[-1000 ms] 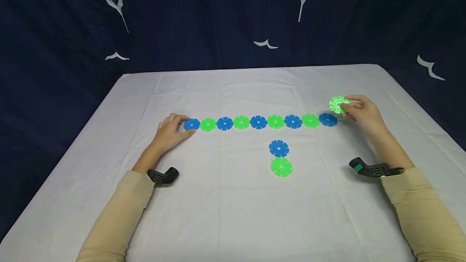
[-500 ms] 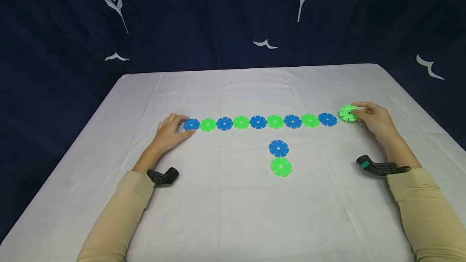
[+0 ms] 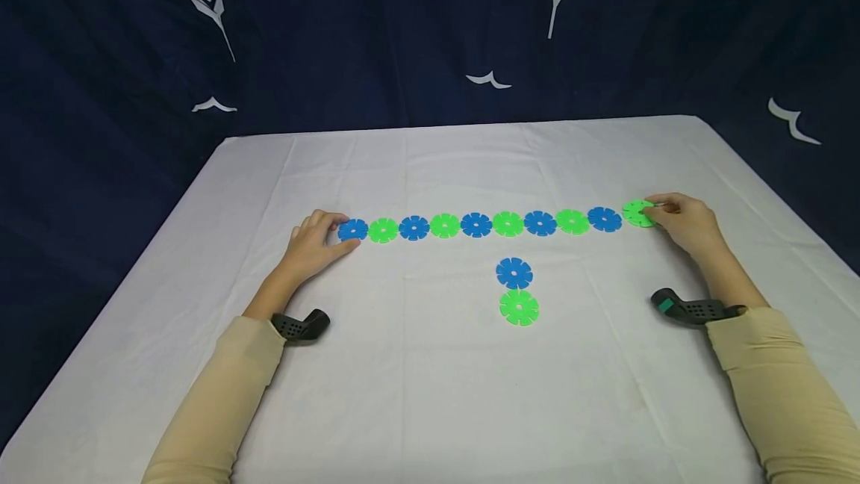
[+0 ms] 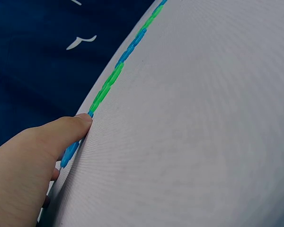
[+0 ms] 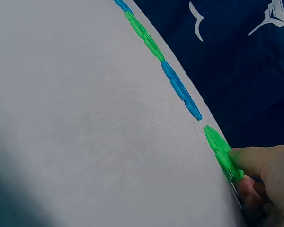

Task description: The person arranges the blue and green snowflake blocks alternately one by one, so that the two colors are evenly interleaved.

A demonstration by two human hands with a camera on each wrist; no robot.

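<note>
A row of flat, notched plastic interlocking discs, alternating blue and green, lies across the table. My left hand [image 3: 312, 249] is at its left end, thumb and index finger on opposite edges of the end blue disc [image 3: 352, 230]; in the left wrist view the thumb partly covers that blue disc [image 4: 70, 153]. At the other end my right hand [image 3: 688, 226] pinches a green disc [image 3: 635, 213] at its right side. In the right wrist view a narrow gap shows between this green disc [image 5: 218, 144] and the last blue disc of the row [image 5: 181, 89].
Nearer the person, a blue disc [image 3: 513, 273] and a green disc [image 3: 519, 308] lie with edges meeting. A white cloth covers the table [image 3: 430, 394]. Behind its far edge hangs a dark blue curtain [image 3: 376, 36]. Black wrist cameras [image 3: 302, 326] sit at both cuffs.
My right hand brings the green disc from above the row's right end, out to the right and down, then slightly left beside the last blue disc. The left hand stays put.
</note>
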